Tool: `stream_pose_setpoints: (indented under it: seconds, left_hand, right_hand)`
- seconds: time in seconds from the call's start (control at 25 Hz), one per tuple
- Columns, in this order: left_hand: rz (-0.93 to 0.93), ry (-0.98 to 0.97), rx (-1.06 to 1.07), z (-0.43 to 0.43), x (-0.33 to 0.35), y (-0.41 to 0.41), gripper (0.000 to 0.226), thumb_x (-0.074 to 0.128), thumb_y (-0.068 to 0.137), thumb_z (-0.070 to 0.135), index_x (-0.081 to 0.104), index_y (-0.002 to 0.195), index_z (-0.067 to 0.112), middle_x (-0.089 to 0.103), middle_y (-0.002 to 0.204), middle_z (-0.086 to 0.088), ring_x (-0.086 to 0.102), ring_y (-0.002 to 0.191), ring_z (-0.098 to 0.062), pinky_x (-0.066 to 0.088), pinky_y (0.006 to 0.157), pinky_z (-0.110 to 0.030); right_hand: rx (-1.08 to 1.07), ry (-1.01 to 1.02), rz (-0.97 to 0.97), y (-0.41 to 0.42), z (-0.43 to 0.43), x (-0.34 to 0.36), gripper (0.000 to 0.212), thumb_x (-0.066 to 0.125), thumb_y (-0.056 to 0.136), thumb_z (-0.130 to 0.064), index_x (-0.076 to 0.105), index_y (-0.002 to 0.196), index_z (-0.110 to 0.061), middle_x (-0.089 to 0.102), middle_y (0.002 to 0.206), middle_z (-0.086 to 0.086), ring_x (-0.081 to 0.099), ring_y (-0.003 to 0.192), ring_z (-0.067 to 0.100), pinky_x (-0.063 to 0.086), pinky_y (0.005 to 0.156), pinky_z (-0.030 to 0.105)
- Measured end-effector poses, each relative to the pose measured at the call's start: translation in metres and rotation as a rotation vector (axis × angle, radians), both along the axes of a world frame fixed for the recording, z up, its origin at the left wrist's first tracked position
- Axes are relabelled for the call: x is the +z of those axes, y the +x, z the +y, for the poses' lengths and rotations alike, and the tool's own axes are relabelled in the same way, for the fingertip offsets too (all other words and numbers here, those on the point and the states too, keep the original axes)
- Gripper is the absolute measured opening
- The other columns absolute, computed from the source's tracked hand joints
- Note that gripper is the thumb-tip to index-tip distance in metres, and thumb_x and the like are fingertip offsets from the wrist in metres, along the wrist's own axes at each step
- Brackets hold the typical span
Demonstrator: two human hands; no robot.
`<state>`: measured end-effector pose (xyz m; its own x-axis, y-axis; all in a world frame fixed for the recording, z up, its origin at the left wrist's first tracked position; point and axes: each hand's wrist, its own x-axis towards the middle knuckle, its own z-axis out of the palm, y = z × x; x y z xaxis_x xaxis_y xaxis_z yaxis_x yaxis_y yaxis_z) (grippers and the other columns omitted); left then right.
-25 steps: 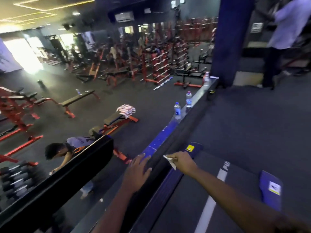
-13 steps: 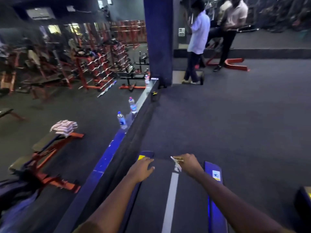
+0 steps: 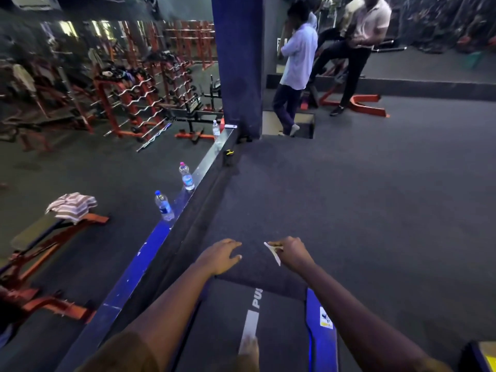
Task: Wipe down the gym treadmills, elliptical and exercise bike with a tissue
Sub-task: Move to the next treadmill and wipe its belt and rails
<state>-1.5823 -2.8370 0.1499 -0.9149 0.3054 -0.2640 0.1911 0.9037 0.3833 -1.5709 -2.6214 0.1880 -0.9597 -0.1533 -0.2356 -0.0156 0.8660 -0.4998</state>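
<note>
Far to the left of the treadmill (image 3: 281, 323), down on the lower floor, an orange-framed bench (image 3: 51, 237) carries a folded striped towel (image 3: 72, 206). Beyond it, well past the treadmill's far end, stands an orange rack (image 3: 128, 103) of curl bars. A blue ledge (image 3: 145, 261) runs along the treadmill's left side. Two bottles stand upright on it, the blue-capped bottle (image 3: 164, 206) nearer the treadmill and the pink-capped bottle (image 3: 186, 176) farther off. The ledge leads away to a blue pillar (image 3: 236, 63).

The left hand (image 3: 221, 255) reaches out over the treadmill's far end, on its left side, fingers spread and slack, holding nothing (whether it touches the deck cannot be told). Just to its right, the tissue (image 3: 273, 253), a small white scrap, hangs above the same far end, pinched between thumb and fingers of the right hand (image 3: 292, 253).

A blue side rail (image 3: 322, 318) with a sticker edges the treadmill's right side, partly under the right forearm. Well beyond the treadmill, right of the pillar, a person in a pale shirt (image 3: 296, 60) stands beside a second person (image 3: 362, 36).
</note>
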Motion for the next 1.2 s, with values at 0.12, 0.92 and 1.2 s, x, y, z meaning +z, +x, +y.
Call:
stream_pose_setpoints:
  seconds: [0.12, 0.92, 1.2]
  left_hand:
    - [0.024, -0.014, 0.008, 0.002, -0.005, -0.067, 0.052, 0.046, 0.098, 0.038, 0.038, 0.145, 0.018, 0.038, 0.148, -0.003, 0.038, 0.135, -0.017, 0.031, 0.11, -0.031]
    - [-0.135, -0.034, 0.416, -0.085, -0.13, -0.347, 0.043, 0.051, 0.097, 0.031, 0.051, 0.136, 0.015, 0.05, 0.138, -0.006, 0.047, 0.127, -0.02, 0.033, 0.103, -0.027]
    - [-0.174, -0.04, 0.843, -0.111, -0.243, -0.382, 0.036, 0.05, 0.096, 0.034, 0.057, 0.127, 0.018, 0.055, 0.134, -0.009, 0.051, 0.122, -0.024, 0.04, 0.099, -0.03]
  right_hand:
    - [0.039, 0.012, -0.013, -0.069, -0.005, -0.01, 0.041, 0.045, 0.09, -0.005, 0.059, 0.126, -0.02, 0.06, 0.123, 0.015, 0.055, 0.115, 0.029, 0.04, 0.089, 0.025]
    - [0.648, 0.108, -0.027, -0.449, -0.126, -0.138, 0.028, 0.051, 0.095, -0.019, 0.064, 0.119, -0.016, 0.057, 0.125, 0.012, 0.052, 0.119, 0.021, 0.041, 0.085, 0.025]
    - [1.072, 0.141, 0.075, -0.552, -0.192, -0.25, 0.034, 0.048, 0.094, -0.01, 0.062, 0.123, -0.021, 0.062, 0.122, 0.01, 0.055, 0.115, 0.029, 0.04, 0.092, 0.028]
